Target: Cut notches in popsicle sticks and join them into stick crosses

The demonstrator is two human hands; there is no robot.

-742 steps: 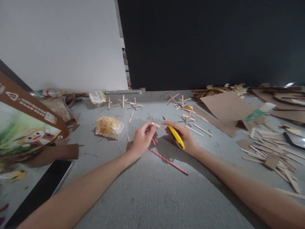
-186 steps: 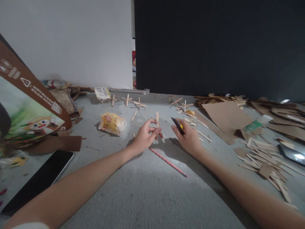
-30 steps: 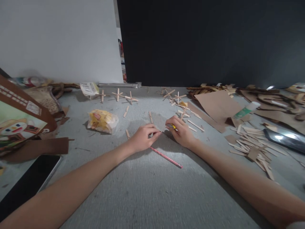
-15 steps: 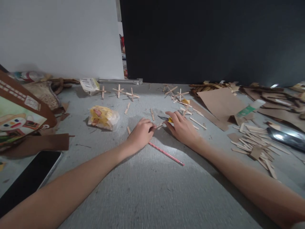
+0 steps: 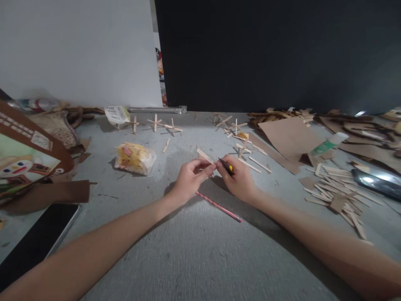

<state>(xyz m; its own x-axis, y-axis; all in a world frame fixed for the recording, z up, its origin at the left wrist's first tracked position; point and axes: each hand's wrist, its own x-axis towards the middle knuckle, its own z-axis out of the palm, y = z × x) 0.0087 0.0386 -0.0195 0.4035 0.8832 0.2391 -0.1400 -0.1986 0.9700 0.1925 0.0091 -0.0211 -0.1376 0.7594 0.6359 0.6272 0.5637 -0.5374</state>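
Note:
My left hand (image 5: 189, 179) is closed in a pinch, its fingertips meeting those of my right hand. A wooden craft stick (image 5: 203, 155) shows just beyond its fingers and seems pinched at its near end. My right hand (image 5: 239, 179) is wrapped round a craft knife (image 5: 226, 165) with black and yellow parts, the dark end pointing left and away. How far the blade touches the stick is hidden by the fingers. Below the hands a pink-red patterned pencil (image 5: 219, 207) lies slantwise on the grey table (image 5: 200, 251).
Crossed-stick pieces (image 5: 156, 122) stand along the back, more (image 5: 237, 126) to the right. A yellow printed packet (image 5: 134, 159) lies left, a phone (image 5: 39, 238) nearer. Rightward are loose sticks (image 5: 332, 188), a glue stick (image 5: 328, 143), cardboard (image 5: 283, 136) and a dark shiny object (image 5: 377, 182).
My right hand has turned and closed round the knife, which earlier lay loosely under its fingers. Both hands have come together, and the left hand has lifted slightly with its fingertips turned.

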